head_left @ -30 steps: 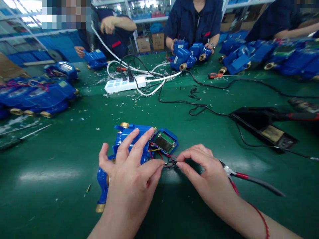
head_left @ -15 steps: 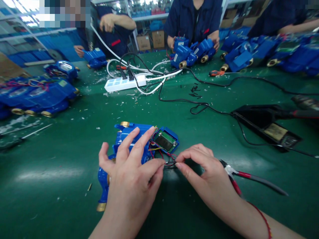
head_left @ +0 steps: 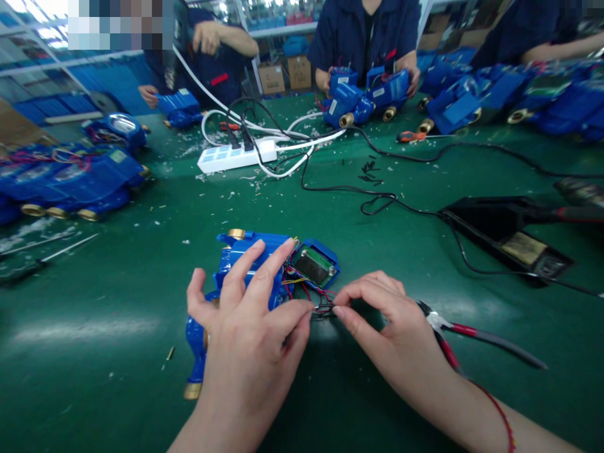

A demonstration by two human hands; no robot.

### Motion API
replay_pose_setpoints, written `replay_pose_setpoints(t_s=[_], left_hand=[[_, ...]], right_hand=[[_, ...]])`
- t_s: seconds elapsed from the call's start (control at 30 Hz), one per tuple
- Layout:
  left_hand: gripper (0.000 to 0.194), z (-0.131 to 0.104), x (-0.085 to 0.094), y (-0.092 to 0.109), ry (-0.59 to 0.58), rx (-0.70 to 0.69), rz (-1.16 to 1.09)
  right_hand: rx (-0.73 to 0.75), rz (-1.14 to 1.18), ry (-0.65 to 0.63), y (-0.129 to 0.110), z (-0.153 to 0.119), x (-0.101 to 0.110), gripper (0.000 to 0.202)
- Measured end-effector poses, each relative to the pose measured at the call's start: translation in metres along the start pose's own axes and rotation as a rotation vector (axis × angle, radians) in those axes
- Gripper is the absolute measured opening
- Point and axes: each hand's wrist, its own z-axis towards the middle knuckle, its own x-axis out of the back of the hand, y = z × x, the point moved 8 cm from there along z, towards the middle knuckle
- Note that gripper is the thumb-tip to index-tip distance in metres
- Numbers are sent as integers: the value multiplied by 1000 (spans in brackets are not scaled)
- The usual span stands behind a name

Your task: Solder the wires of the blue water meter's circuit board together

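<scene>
A blue water meter (head_left: 231, 258) with brass threaded ends lies on the green table, partly hidden by my left hand (head_left: 255, 327). That hand pinches thin wires (head_left: 323, 309) between thumb and index finger, while its other fingers spread over the meter body. Opposite it, my right hand (head_left: 387, 327) pinches the same dark wires with thumb and index finger. Just above the wires sits a green circuit board (head_left: 312, 267) with a dark display in a blue housing, joined to the meter by coloured leads. Side cutters (head_left: 441, 324) with red and grey handles lie beside my right hand.
A white power strip (head_left: 238, 155) with tangled cables lies further back. At right stands a black soldering iron holder (head_left: 514, 239). More blue meters (head_left: 70, 179) line the left; screwdrivers (head_left: 411, 136) and scraps lie about. Co-workers (head_left: 368, 38) handle meters across the table.
Both hands stay almost still, pinching the wires. Across the table, a co-worker's hands and the meter at the back have shifted slightly.
</scene>
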Motion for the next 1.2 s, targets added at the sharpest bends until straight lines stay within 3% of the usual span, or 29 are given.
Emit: replay_pose_setpoints(t_s=[1.2], left_hand=[[14,0,0,1,-39,-8,9]], right_hand=[[-19,-15,-9,-2,0,-1,14]])
